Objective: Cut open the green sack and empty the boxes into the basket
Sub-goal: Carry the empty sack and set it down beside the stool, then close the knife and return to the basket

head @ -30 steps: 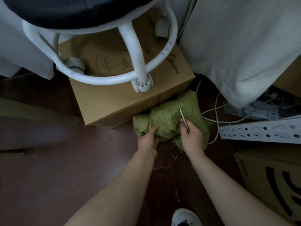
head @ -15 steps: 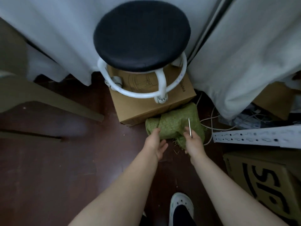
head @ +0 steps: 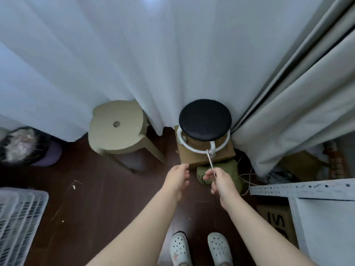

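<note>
Ok, I see the sack (head: 229, 166) on the floor (head: 96, 198), against the box (head: 192, 156) that carries the black stool (head: 205, 118). Right hand (head: 220, 180) grips a thin blade (head: 209, 159), tip pointing up and away, in front of the sack. Left hand (head: 177, 177) is loose, holding nothing, just left of the sack. Basket (head: 19, 217) sits far left, well apart

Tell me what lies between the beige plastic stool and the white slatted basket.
Bare dark wooden floor with small scraps, shown in the head view.
</note>
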